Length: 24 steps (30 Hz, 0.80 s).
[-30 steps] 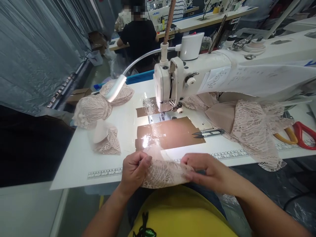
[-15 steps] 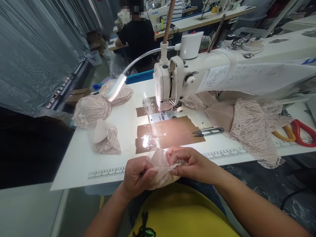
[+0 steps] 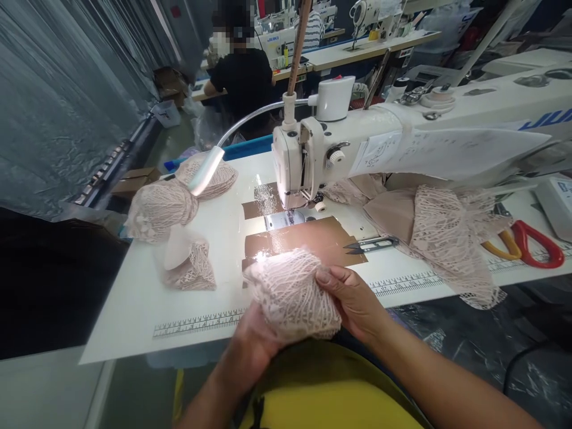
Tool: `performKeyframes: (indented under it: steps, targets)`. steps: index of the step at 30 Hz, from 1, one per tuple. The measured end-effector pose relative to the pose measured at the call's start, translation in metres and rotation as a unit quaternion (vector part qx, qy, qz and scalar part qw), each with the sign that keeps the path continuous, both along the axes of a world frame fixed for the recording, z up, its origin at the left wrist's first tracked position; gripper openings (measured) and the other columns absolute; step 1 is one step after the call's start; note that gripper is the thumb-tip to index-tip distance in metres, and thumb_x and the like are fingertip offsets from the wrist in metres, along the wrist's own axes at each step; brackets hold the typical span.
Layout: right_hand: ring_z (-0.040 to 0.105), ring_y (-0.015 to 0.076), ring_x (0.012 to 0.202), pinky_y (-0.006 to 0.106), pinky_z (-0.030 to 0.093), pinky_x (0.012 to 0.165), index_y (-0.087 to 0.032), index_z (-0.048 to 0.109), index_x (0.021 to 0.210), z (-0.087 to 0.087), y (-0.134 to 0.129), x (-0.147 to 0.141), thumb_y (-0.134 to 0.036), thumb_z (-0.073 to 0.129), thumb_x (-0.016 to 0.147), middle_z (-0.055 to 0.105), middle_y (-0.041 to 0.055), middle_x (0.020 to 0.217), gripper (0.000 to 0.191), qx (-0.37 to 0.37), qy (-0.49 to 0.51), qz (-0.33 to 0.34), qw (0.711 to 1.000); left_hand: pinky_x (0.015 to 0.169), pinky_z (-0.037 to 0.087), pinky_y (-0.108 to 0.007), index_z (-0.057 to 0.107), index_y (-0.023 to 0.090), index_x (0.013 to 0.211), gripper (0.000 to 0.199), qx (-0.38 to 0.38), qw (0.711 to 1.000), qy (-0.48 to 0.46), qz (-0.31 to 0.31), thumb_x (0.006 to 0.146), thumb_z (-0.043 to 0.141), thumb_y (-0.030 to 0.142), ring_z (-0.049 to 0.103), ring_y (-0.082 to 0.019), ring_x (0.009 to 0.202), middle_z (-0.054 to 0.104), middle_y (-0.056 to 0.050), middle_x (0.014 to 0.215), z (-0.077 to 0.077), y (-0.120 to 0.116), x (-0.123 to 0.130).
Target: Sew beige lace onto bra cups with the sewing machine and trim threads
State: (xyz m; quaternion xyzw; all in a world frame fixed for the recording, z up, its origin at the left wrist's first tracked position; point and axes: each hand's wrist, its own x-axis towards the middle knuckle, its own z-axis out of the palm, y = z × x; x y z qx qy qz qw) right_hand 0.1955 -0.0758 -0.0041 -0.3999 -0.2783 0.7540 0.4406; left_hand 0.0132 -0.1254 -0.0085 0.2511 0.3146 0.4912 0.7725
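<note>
To the machine's left lie three lace piles, the lamp reaching over the rear ones. On the machine's near side, the left hand is under the held lace; its fingers are hidden, so their grip cannot be told. The right hand pinches that lace's right edge, thumb on top. Snips lie near the front of the machine; loose lace spreads below its arm, and farther right sit red scissors.
</note>
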Motion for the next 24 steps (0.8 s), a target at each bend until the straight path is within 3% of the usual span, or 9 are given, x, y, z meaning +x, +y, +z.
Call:
performKeyframes:
  steps: [4,8,10,12,14,16,19,21,24]
  targets:
    - [0.057,0.0133,0.062,0.026,0.046,0.061,-0.014,0.069,0.072,-0.002,0.002,-0.007,-0.040,0.078,0.065,0.064,0.0017,0.065,0.028,0.008,0.010,0.074,0.997,0.092,0.045,-0.039,0.059,0.017,0.117,0.052,-0.003,0.999,0.042,0.034,0.068,0.073,0.023,0.058,-0.027,0.105,0.065,-0.009,0.108,0.004,-0.002,0.018]
    - [0.047,0.0083,0.050,0.021,0.039,0.050,-0.016,0.060,0.053,0.002,0.008,-0.002,-0.038,0.083,0.057,0.056,-0.0029,0.053,0.032,0.015,-0.006,-0.043,0.999,0.073,0.048,-0.028,0.067,0.016,0.091,0.025,-0.006,0.999,0.050,0.017,0.067,0.071,0.011,0.061,-0.017,0.077,0.067,-0.004,0.080,-0.002,-0.004,0.014]
    - [0.045,0.0081,0.049,0.021,0.038,0.048,-0.017,0.055,0.051,0.006,0.012,0.004,-0.038,0.084,0.053,0.053,-0.0037,0.052,0.037,0.022,-0.007,-0.102,0.995,0.056,0.042,-0.021,0.063,0.015,0.071,0.007,0.007,0.999,0.042,-0.004,0.072,0.071,0.016,0.052,-0.009,0.054,0.059,0.001,0.058,-0.008,-0.007,0.002]
    - [0.048,0.0093,0.051,0.022,0.040,0.050,-0.017,0.054,0.054,0.011,0.016,0.009,-0.040,0.083,0.055,0.055,-0.0033,0.055,0.037,0.034,-0.012,-0.114,0.993,0.046,0.033,-0.019,0.053,0.015,0.056,0.026,0.055,0.997,0.045,-0.043,0.076,0.069,0.024,0.040,-0.006,0.043,0.047,0.003,0.046,-0.010,-0.011,-0.015]
    - [0.049,0.0098,0.052,0.022,0.040,0.051,-0.017,0.056,0.057,0.015,0.016,0.012,-0.039,0.081,0.059,0.055,-0.0031,0.057,0.034,0.072,-0.048,-0.064,0.994,0.049,0.034,-0.019,0.051,0.015,0.056,0.030,0.132,0.982,0.115,-0.075,0.079,0.066,0.025,0.042,-0.007,0.048,0.050,0.002,0.050,-0.003,-0.012,-0.034]
    - [0.047,0.0090,0.053,0.021,0.037,0.050,-0.017,0.058,0.059,0.019,0.012,0.010,-0.035,0.079,0.064,0.055,-0.0033,0.058,0.028,0.130,-0.102,0.043,0.985,0.065,0.044,-0.023,0.061,0.019,0.080,0.010,0.213,0.950,0.226,-0.033,0.078,0.067,0.027,0.054,-0.013,0.070,0.062,-0.003,0.078,0.012,-0.010,-0.047]
    - [0.045,0.0081,0.054,0.019,0.034,0.050,-0.016,0.062,0.067,0.028,0.002,0.003,-0.030,0.074,0.071,0.054,-0.0032,0.060,0.019,0.201,-0.145,0.221,0.943,0.101,0.035,-0.036,0.046,0.027,0.129,0.074,0.281,0.867,0.412,-0.006,0.063,0.080,0.032,0.045,-0.026,0.118,0.050,-0.007,0.130,0.033,-0.002,-0.049]
    - [0.046,0.0089,0.056,0.020,0.035,0.052,-0.016,0.064,0.072,0.033,-0.003,-0.002,-0.030,0.067,0.077,0.056,-0.0021,0.063,0.016,0.241,-0.159,0.284,0.914,0.102,0.035,-0.037,0.039,0.029,0.136,0.084,0.274,0.829,0.483,-0.066,0.063,0.080,0.029,0.045,-0.028,0.120,0.051,-0.007,0.131,0.040,0.005,-0.043]
    - [0.053,0.0118,0.064,0.023,0.040,0.059,-0.017,0.066,0.074,0.035,-0.005,-0.005,-0.030,0.060,0.084,0.062,0.0006,0.070,0.018,0.324,-0.222,0.247,0.886,0.088,0.045,-0.032,0.048,0.026,0.128,0.056,0.241,0.839,0.472,-0.119,0.076,0.068,0.026,0.057,-0.024,0.103,0.060,-0.006,0.116,0.036,0.011,-0.031]
